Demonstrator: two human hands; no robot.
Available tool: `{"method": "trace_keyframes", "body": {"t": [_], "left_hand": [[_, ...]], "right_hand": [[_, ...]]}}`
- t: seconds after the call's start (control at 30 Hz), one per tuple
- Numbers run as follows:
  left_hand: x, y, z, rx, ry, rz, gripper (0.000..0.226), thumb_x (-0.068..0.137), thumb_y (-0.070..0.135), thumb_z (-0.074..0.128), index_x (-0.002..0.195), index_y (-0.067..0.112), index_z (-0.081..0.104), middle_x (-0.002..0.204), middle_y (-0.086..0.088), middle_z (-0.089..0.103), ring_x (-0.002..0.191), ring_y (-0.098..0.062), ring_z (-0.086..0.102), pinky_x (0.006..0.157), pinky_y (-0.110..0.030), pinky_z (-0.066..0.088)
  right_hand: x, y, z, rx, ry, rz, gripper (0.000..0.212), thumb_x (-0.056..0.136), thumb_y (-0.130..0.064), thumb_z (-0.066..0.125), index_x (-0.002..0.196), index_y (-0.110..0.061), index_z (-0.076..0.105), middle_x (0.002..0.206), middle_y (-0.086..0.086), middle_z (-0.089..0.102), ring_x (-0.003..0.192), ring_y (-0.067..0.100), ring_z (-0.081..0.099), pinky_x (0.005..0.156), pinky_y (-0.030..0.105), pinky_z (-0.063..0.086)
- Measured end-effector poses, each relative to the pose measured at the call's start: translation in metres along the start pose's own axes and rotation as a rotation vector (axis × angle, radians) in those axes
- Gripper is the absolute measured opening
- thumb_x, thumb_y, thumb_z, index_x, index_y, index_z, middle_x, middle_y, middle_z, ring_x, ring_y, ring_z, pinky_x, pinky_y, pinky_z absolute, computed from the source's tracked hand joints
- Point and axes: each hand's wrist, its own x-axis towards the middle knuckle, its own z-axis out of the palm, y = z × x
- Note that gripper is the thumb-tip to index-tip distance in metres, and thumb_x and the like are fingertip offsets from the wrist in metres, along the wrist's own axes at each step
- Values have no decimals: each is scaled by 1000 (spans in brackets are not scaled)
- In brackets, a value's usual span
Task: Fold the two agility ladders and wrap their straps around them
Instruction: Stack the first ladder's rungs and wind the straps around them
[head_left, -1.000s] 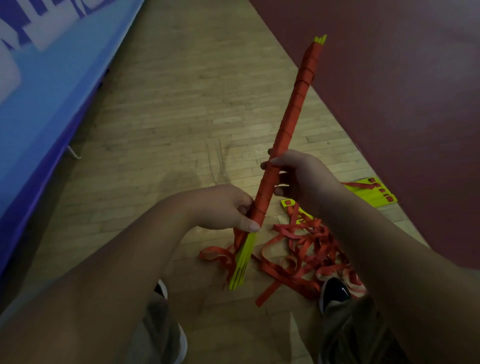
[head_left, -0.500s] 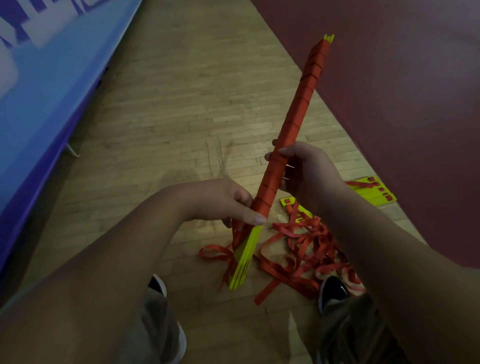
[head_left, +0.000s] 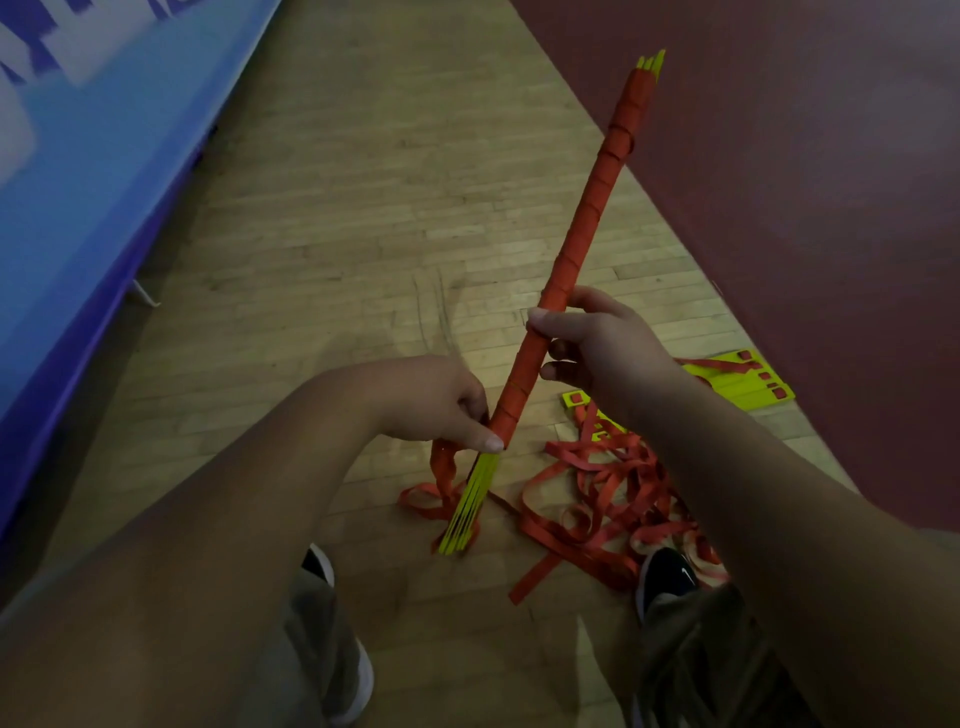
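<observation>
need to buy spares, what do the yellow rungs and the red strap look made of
The yellow rungs look like thin, stiff matte plastic: flat slats staying straight, fanning apart. The red strap looks like flat woven webbing, perhaps nylon: it wraps tight and lies in limp loops; no weave shows.

Floor (head_left: 363, 234): pale wood strips, worn, running crosswise; dark curved scuff marks (head_left: 431, 312) near the middle.
Left edge: blue padded panel (head_left: 104, 156), slanting toward the top, with white and dark blue markings (head_left: 52, 47) at the top left corner; purple band (head_left: 78, 332) along its lower edge; small pale fitting (head_left: 143, 293) at its base, on the floor.
Right edge: plain dark red surface (head_left: 805, 208), meeting the wood along a straight diagonal line.
Light: dim, warm, with soft shadows on the wood.
</observation>
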Motion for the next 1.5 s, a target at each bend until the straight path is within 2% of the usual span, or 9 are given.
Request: {"method": "trace_keyframes", "body": {"t": [0.17, 0.37, 0.57, 0.8, 0.97, 1.17, 1.27, 1.43, 1.5], "left_hand": [[3, 1, 6, 70, 12, -29, 39, 91, 67, 76, 103, 30, 79, 99, 7, 76, 95, -13, 70, 88, -40, 59], [2, 3, 4, 82, 8, -24, 31, 90, 61, 80, 87, 30, 74, 89, 6, 73, 85, -13, 68, 74, -35, 53], [0, 5, 6, 123, 63, -27, 26, 86, 45, 90, 93, 25, 75, 98, 0, 75, 95, -22, 71, 87, -45, 59], [1, 6, 10, 187, 66, -21, 20, 88, 30, 86, 96, 21, 70, 97, 0, 71, 86, -17, 65, 75, -35, 52], [-3, 7, 8, 177, 72, 9, 11, 90, 27, 80, 90, 24, 69, 95, 2, 69, 87, -18, 66, 77, -40, 57], [-3, 9, 9, 125, 75, -9, 10, 94, 24, 76, 100, 20, 68, 98, 3, 73, 87, -12, 72, 73, -34, 59], [-4, 10, 9, 113, 56, -8, 11, 96, 22, 74, 102, 19, 66, 96, 2, 73, 87, -13, 73, 73, -34, 58], [-5, 11, 7, 101, 15, -33, 23, 98, 46, 73, 108, 27, 66, 107, 2, 69, 97, -17, 67, 85, -41, 58], [-4, 12, 9, 88, 43, -55, 34, 96, 60, 73, 106, 28, 67, 105, 3, 69, 95, -16, 66, 83, -39, 56]], "right_hand": [[0, 3, 1, -93, 52, -50, 41, 89, -21, 91, 123, -13, 70, 80, 3, 67, 64, 12, 64, 67, 37, 60], [-3, 2, 1, -95, 105, -74, 43, 92, -24, 89, 125, -12, 64, 90, 9, 69, 69, 15, 67, 65, 35, 62], [0, 2, -4, -80, 181, -54, 49, 93, -25, 89, 129, -14, 58, 100, 11, 74, 80, 22, 73, 69, 36, 66], [1, 5, -3, -119, 188, -64, 52, 91, -29, 91, 129, -15, 58, 107, 14, 77, 77, 18, 73, 61, 29, 60], [2, 6, -4, -145, 213, -58, 53, 90, -33, 92, 128, -18, 59, 99, 6, 76, 67, 9, 71, 59, 27, 58], [2, 8, -1, -217, 221, -82, 50, 87, -36, 93, 121, -20, 60, 112, 10, 76, 84, 18, 75, 61, 29, 60], [1, 7, 0, -241, 225, -88, 49, 88, -35, 93, 121, -19, 61, 111, 9, 74, 82, 17, 73, 62, 29, 60], [0, 7, -1, -274, 247, -71, 50, 88, -37, 93, 122, -20, 59, 114, 6, 74, 90, 19, 76, 63, 29, 60], [0, 7, -1, -269, 251, -66, 50, 89, -36, 92, 122, -20, 59, 113, 6, 74, 91, 19, 76, 64, 30, 60]]}}
